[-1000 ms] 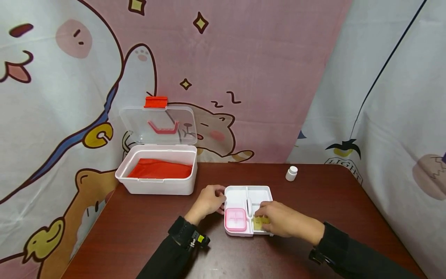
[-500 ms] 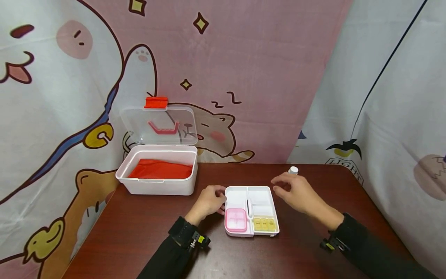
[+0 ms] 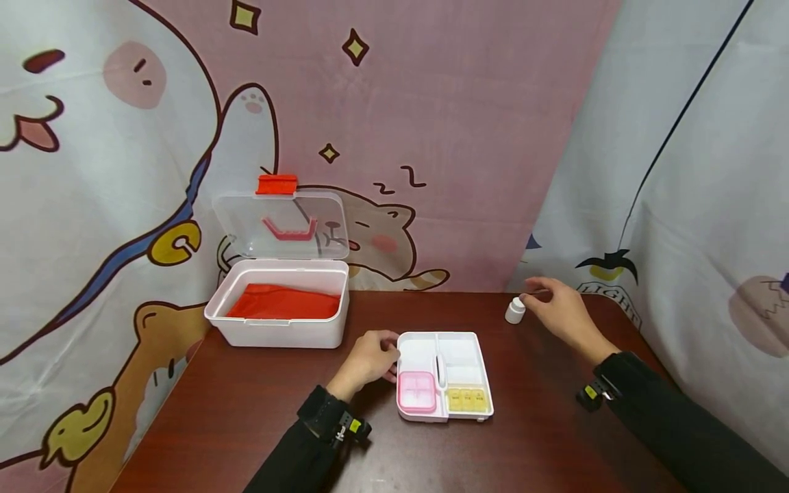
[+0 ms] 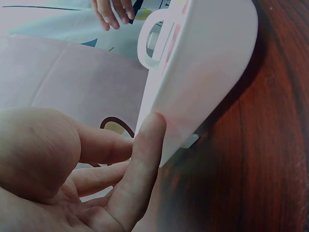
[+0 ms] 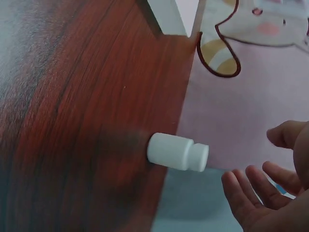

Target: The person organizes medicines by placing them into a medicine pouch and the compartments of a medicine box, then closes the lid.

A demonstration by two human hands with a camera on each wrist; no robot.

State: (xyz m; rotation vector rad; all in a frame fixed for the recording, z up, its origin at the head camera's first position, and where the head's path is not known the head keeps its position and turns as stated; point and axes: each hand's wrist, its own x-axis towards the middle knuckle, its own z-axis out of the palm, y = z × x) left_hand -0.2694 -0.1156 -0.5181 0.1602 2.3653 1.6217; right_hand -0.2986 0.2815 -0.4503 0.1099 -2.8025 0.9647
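A white pill organizer [image 3: 462, 356] lies on the table, with a pink lidded section [image 3: 417, 392] at front left and yellow lidded compartments [image 3: 466, 400] at front right. My left hand [image 3: 370, 363] rests at its left edge; in the left wrist view a fingertip [image 4: 154, 128] lies against the white side wall [image 4: 207, 63]. Farther back on the right stands a small white capped bottle [image 3: 515, 311], upright. Just right of it hovers my right hand [image 3: 564, 315], thumb and fingers spread apart and holding nothing. In the right wrist view, a gap shows between fingertips and bottle cap [image 5: 199, 157].
At the back left stands a white box [image 3: 283, 333], its clear lid [image 3: 240, 219] raised, with red cloth-like material [image 3: 283, 301] inside. The brown table [image 3: 431, 459] ends at a printed fabric backdrop [image 3: 462, 137] behind and on the right.
My right hand has left the yellow compartments and moved right and back, passing in front of the small bottle to its right side. The left hand stays at the organizer's edge.
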